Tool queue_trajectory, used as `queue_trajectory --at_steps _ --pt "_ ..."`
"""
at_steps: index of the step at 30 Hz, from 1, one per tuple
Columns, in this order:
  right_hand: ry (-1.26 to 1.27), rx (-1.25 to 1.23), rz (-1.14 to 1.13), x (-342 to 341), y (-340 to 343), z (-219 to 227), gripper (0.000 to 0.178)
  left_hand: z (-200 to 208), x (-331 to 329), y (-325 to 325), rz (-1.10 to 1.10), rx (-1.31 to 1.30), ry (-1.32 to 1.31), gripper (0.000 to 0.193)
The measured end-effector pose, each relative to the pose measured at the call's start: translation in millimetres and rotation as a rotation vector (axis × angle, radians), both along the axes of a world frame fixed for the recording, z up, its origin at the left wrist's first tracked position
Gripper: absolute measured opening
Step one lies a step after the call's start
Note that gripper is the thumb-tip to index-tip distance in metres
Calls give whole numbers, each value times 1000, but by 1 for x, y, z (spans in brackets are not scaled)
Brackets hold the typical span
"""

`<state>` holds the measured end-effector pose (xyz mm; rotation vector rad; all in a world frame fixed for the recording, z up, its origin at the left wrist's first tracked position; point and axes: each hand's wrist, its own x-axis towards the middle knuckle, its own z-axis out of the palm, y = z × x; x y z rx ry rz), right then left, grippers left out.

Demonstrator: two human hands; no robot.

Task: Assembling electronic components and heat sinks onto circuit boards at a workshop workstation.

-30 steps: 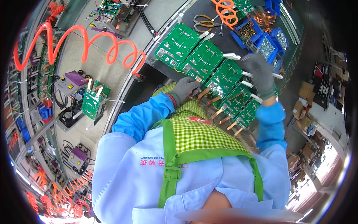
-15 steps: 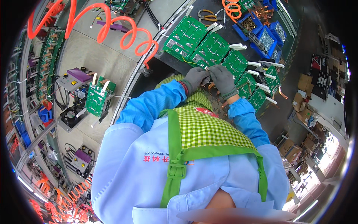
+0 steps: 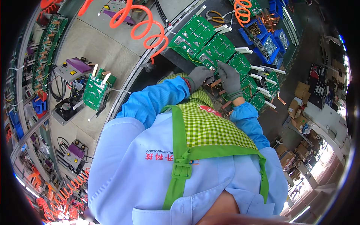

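Both of my hands wear grey gloves and are close together at the near edge of a row of green circuit boards. My left hand (image 3: 199, 78) is closed, its fingertips pressed together beside the second board (image 3: 218, 48). With fingers bent inward, my right hand (image 3: 230, 78) is closed next to the third board (image 3: 240, 64). Whatever the fingertips hold is too small or hidden to name. Copper strips (image 3: 216, 84) show between and below my hands. At the far left end of the row lies another board (image 3: 193, 34) with a yellow-green wire.
Blue bins (image 3: 267, 48) of screws and small metal parts stand at the far right. Pliers (image 3: 214, 16) lie behind the boards. A coiled orange hose (image 3: 144, 28) hangs at the upper left. Left, a conveyor (image 3: 84, 123) carries a board assembly (image 3: 96, 90) and purple-topped control boxes (image 3: 76, 66).
The view has shifted a little. My right hand has drawn slightly away from my left and turned more upright, so more of the copper strips shows between them.
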<state>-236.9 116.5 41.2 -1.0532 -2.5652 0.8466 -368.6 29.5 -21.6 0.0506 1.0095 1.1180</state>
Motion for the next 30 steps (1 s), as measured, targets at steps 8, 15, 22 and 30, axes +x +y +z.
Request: queue_trajectory --at_steps 8,15,22,30 --pt "6 -141 -94 -4 -8 -12 14 -2 0 -1 -91 28 82 23" --pt "-70 -38 -53 -7 -8 -12 11 -6 2 -1 -82 28 114 21" --pt "-26 14 -35 -10 -11 -13 13 -1 2 -1 -55 51 89 20" --pt "-53 -46 16 -10 -11 -5 14 -21 9 -3 11 45 -14 17"
